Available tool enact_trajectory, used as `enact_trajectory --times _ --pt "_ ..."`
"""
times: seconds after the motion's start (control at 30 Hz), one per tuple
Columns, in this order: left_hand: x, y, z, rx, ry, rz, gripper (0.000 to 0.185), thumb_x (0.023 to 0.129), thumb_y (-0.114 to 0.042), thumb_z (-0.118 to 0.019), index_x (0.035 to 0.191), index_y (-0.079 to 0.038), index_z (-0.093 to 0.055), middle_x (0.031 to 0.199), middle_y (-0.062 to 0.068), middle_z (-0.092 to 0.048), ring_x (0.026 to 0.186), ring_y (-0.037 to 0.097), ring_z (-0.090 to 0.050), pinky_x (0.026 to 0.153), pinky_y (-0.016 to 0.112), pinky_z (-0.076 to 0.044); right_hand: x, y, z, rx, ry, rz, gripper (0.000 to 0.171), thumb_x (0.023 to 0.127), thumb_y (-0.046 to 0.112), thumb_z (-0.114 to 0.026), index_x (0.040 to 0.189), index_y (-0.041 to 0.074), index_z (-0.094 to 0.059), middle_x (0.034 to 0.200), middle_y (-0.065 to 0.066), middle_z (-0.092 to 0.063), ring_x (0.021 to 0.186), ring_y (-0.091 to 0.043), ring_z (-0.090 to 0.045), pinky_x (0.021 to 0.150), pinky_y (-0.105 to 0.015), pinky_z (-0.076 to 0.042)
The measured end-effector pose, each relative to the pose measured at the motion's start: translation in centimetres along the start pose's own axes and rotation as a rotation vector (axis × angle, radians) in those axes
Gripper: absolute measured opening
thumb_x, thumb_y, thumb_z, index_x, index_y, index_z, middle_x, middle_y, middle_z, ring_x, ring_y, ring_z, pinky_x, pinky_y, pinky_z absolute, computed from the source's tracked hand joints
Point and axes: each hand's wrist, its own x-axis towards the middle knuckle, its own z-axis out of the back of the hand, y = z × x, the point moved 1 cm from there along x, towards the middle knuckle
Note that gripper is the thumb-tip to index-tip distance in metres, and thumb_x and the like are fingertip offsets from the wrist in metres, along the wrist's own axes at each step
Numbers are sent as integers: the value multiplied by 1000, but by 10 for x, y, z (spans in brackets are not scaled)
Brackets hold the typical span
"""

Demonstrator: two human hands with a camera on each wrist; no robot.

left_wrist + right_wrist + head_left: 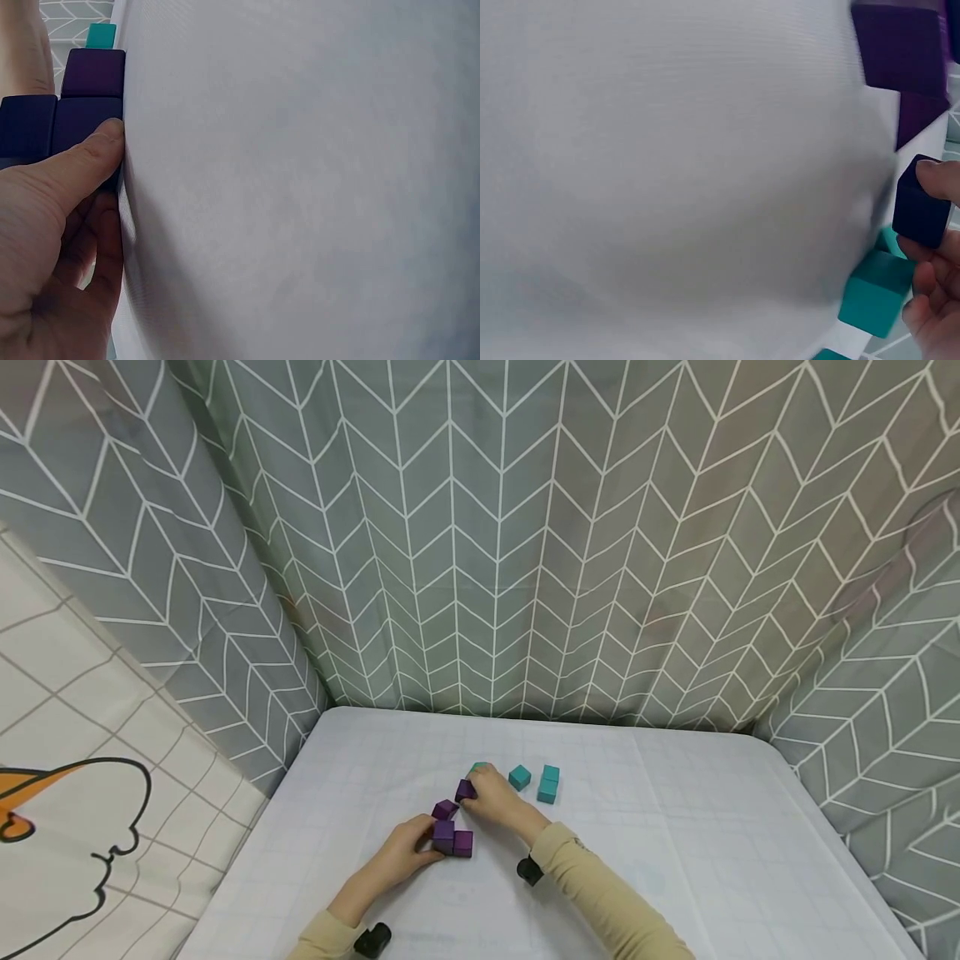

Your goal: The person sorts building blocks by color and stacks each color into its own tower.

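Observation:
My left hand (pixel 399 853) grips a lower purple cube (pixel 84 118) between thumb and fingers, low against the table. Another purple cube (pixel 28 126) is stacked on top of it, and a third purple cube (pixel 462 844) stands beside it on the right. Just behind this group, a turned purple cube (pixel 445 810) lies on the cloth. Farther back, my right hand (pixel 497 797) pinches a dark purple cube (pixel 921 204) between thumb and fingers. A teal cube (pixel 477 767) shows partly from behind that hand.
A turned teal cube (pixel 520 777) sits right of the right hand. Two more teal cubes, a rear one (pixel 551 773) and a front one (pixel 547 791), stand together beyond it. White cloth covers the table (pixel 675 843); a patterned curtain (pixel 525 568) hangs along its back edge.

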Motion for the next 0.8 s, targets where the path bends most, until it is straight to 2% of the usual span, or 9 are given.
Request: enact_trajectory --times 0.13,0.37,0.63,0.8 --pt "-1 1 -1 10 -3 -8 37 68 -14 -75 99 -10 -56 91 -4 -57 80 6 -51 71 25 -46 2 -1 12 80 -37 -28 29 75 25 -69 89 1 -62 84 -6 -58 80 -17 -50 64 -24 -43" --pt "1 -2 1 23 -9 -15 36 68 -14 -76 98 -9 -56 91 -5 -57 80 6 -51 70 25 -46 4 4 42 106 -116 -23 34 77 26 -68 95 -1 -60 90 -7 -56 83 -17 -50 67 -25 -44" --pt "1 -1 3 5 9 -3 36 69 -15 -75 99 -9 -56 90 -5 -56 78 7 -50 69 24 -45 -3 17 66 125 -93 26 34 77 27 -68 95 0 -60 90 -6 -56 86 -16 -49 67 -23 -44" --pt "2 1 1 12 4 -23 37 69 -15 -75 100 -8 -56 91 -4 -57 79 7 -51 69 25 -46 -13 19 65 94 -37 62 33 77 27 -68 96 1 -60 88 -3 -56 83 -13 -49 66 -20 -44"
